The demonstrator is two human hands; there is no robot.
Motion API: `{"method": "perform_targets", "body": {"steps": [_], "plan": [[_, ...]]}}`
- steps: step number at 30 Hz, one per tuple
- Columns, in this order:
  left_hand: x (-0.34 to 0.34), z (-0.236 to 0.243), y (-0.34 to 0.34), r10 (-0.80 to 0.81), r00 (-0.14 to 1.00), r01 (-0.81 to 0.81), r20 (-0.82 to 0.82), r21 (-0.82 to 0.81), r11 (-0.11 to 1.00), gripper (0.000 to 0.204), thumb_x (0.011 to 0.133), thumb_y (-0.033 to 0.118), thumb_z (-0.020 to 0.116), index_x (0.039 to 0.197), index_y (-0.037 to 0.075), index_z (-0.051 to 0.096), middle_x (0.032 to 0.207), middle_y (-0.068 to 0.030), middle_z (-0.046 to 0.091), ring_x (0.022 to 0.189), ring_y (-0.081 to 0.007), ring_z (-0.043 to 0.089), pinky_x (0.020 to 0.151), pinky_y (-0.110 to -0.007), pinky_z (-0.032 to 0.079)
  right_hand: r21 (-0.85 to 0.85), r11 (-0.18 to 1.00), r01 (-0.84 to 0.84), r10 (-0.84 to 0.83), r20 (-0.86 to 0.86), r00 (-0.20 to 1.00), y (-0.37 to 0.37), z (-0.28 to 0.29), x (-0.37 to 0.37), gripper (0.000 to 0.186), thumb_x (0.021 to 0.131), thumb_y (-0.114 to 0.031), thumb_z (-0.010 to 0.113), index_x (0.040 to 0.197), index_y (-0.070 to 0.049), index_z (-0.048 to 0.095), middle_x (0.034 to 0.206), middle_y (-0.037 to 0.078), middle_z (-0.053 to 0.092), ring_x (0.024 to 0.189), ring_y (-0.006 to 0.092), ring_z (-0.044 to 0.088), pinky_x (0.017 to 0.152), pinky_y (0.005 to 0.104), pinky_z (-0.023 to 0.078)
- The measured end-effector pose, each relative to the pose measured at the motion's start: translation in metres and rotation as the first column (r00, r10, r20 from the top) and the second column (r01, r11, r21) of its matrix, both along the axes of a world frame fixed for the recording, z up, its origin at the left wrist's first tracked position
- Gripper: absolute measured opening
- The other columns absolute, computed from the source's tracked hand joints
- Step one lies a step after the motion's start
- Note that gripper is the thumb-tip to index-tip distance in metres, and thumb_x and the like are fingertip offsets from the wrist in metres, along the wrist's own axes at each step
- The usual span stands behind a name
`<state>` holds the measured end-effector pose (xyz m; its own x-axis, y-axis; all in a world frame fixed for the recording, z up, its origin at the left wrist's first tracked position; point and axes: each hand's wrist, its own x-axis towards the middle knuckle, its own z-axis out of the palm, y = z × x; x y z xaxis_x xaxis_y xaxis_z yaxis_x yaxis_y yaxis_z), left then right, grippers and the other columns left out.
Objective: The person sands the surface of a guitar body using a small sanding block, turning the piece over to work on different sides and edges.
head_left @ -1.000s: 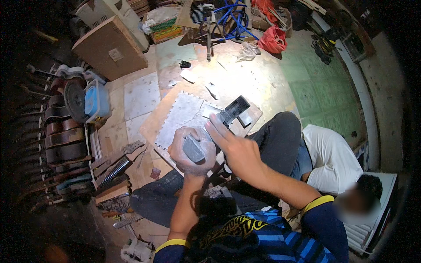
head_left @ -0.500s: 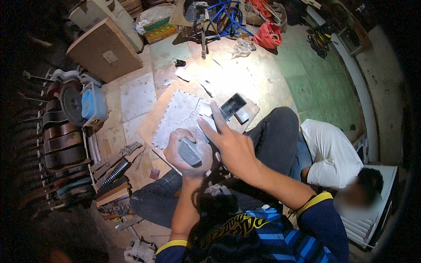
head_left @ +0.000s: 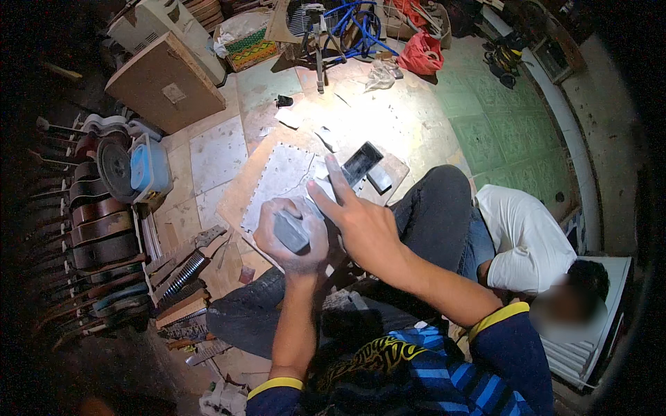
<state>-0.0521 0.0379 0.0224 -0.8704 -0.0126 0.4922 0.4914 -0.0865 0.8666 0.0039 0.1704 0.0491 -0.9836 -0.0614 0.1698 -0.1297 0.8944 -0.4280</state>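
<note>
A dark grey rectangular block (head_left: 290, 231) rests in my left hand (head_left: 305, 258), whose dusty fingers are wrapped round it. To its right, my right hand (head_left: 364, 232) has two fingers stretched out and apart, with powder on their tips. Nothing shows in its grip, though its thumb side and the other fingers are partly hidden. Both hands are above a pale mat with a toothed edge (head_left: 276, 179), which lies on a tan board (head_left: 236, 196). Just beyond the right fingertips lies a black rectangular object with a paler rim (head_left: 362, 162), and beside it a smaller dark block (head_left: 380, 182).
Several wooden pieces and a coil spring (head_left: 186, 274) lie at the left. Behind them stand a blue container (head_left: 149, 168) and a row of curved wooden items (head_left: 104, 239). A person in a white shirt (head_left: 524, 239) is close on the right. A brown panel (head_left: 166, 87) leans at the back left.
My left hand has shifted slightly left with the block, which has tilted more upright. My right hand has moved a little left and up, its two fingers still stretched.
</note>
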Motion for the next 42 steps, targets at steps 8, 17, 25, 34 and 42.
{"method": "perform_targets", "body": {"steps": [8, 17, 25, 34, 42], "plan": [[-0.001, -0.005, 0.001, -0.004, 1.000, 0.004, -0.001, 0.027, 1.000, 0.019, 0.082, 0.009, 0.063, 0.090, 0.000, 0.048, 0.080, -0.0071, 0.050, 0.070, -0.0189, 0.054, 0.073, -0.036, 0.051, 0.000, 1.000, -0.006, 0.006, 0.052, 0.999, -0.002, 0.000, 0.004, 0.074, 0.076, 0.004, 0.058, 0.147, -0.017, 0.051, 0.158, 0.027, 0.032, 0.068, 0.0306, 0.070, 0.058, 0.0434, 0.058], [-0.001, -0.009, -0.005, 0.025, 0.998, -0.027, -0.056, -0.040, 0.999, 0.016, 0.082, 0.005, 0.062, 0.091, 0.002, 0.049, 0.081, -0.0065, 0.051, 0.071, -0.0172, 0.054, 0.072, -0.033, 0.050, -0.019, 0.999, -0.047, 0.049, 0.109, 0.993, 0.001, 0.005, 0.005, 0.080, 0.076, 0.005, 0.062, 0.149, -0.022, 0.049, 0.161, 0.023, 0.030, 0.074, 0.0350, 0.071, 0.065, 0.0450, 0.059], [0.020, -0.008, -0.011, 0.135, 0.988, -0.143, 0.070, 0.137, 0.980, 0.024, 0.079, 0.011, 0.070, 0.090, 0.002, 0.050, 0.083, -0.0088, 0.053, 0.075, -0.0166, 0.056, 0.077, -0.032, 0.052, -0.396, 0.916, 0.058, -0.039, 0.056, 0.998, 0.053, 0.004, 0.053, 0.077, 0.084, 0.006, 0.051, 0.157, -0.004, 0.029, 0.161, 0.026, 0.028, 0.137, 0.0397, 0.049, 0.111, 0.0421, 0.043], [0.050, 0.006, -0.028, 0.110, 0.988, -0.102, -0.107, 0.078, 0.992, 0.034, 0.085, 0.025, 0.072, 0.086, 0.009, 0.042, 0.074, -0.0053, 0.051, 0.068, -0.0178, 0.054, 0.074, -0.040, 0.053, -0.879, 0.400, 0.260, -0.005, 0.282, 0.959, 0.024, -0.024, 0.057, 0.069, 0.097, -0.010, 0.061, 0.157, 0.000, 0.028, 0.147, 0.020, 0.047, 0.135, 0.0259, 0.045, 0.115, 0.0367, 0.031], [0.052, -0.018, -0.015, 0.117, 0.979, -0.083, -0.168, 0.192, 0.978, 0.030, 0.086, 0.021, 0.069, 0.085, 0.009, 0.042, 0.072, -0.0052, 0.051, 0.067, -0.0185, 0.055, 0.073, -0.042, 0.053, -0.789, 0.340, 0.512, -0.051, 0.528, 0.847, 0.016, -0.008, 0.047, 0.028, 0.099, -0.007, 0.057, 0.125, 0.002, 0.063, 0.113, 0.011, 0.069, 0.104, 0.0175, 0.063, 0.094, 0.0303, 0.049]]}}
